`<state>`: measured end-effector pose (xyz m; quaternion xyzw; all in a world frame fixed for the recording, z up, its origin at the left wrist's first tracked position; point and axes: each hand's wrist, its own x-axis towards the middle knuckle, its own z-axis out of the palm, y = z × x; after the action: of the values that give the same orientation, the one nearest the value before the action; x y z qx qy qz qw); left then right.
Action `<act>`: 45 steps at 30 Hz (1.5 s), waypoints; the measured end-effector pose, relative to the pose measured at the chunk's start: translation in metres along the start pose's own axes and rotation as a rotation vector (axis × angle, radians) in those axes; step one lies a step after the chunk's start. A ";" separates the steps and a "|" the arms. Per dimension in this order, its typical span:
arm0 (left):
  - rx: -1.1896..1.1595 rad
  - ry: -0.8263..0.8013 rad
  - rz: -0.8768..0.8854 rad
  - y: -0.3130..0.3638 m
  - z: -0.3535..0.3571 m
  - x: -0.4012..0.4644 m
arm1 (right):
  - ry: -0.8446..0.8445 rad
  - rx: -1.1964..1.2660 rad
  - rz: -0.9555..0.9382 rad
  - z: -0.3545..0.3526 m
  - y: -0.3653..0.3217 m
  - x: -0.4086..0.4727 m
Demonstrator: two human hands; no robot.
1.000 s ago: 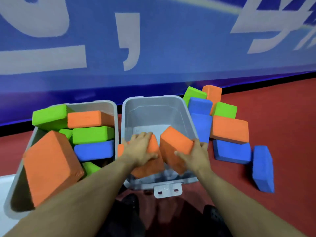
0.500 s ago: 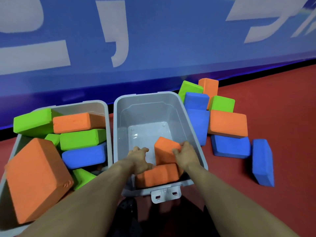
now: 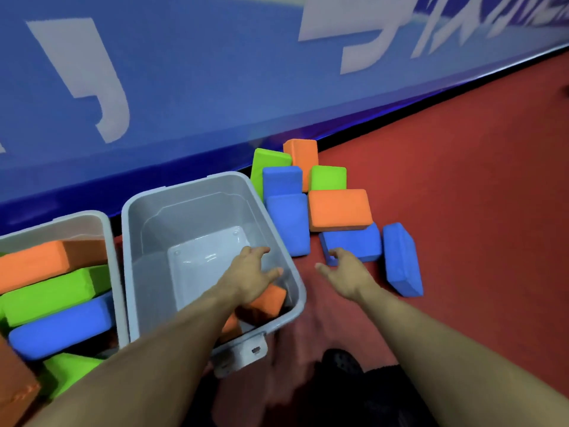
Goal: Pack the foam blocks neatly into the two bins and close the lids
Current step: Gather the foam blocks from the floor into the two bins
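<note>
Foam blocks are seen in three places. Orange blocks (image 3: 267, 300) lie at the near end of the right grey bin (image 3: 140, 272), largely hidden by the left hand (image 3: 248, 277), which is spread open above them and holds nothing. The right hand (image 3: 346, 274) is held over the red floor (image 3: 477, 180), fingers loose and empty, just beside a blue block (image 3: 354, 243) of the loose pile. The left bin (image 3: 106, 241), cut off by the frame edge, is filled with blocks. No lids can be made out.
</note>
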<state>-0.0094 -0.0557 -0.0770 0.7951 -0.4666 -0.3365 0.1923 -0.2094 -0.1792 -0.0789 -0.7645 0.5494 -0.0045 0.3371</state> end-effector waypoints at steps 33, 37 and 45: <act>-0.464 0.136 -0.321 0.074 0.222 0.357 | 0.429 -0.067 0.472 0.045 0.307 0.194; -0.738 0.079 -0.389 0.099 0.239 0.367 | 0.419 -0.095 0.445 0.040 0.311 0.194; -0.868 0.197 -0.553 0.123 0.257 0.380 | 0.410 -0.118 0.402 0.038 0.319 0.195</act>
<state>-0.1397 -0.4452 -0.3165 0.7635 -0.0363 -0.4607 0.4511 -0.3848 -0.3783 -0.3456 -0.6418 0.7459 -0.0602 0.1680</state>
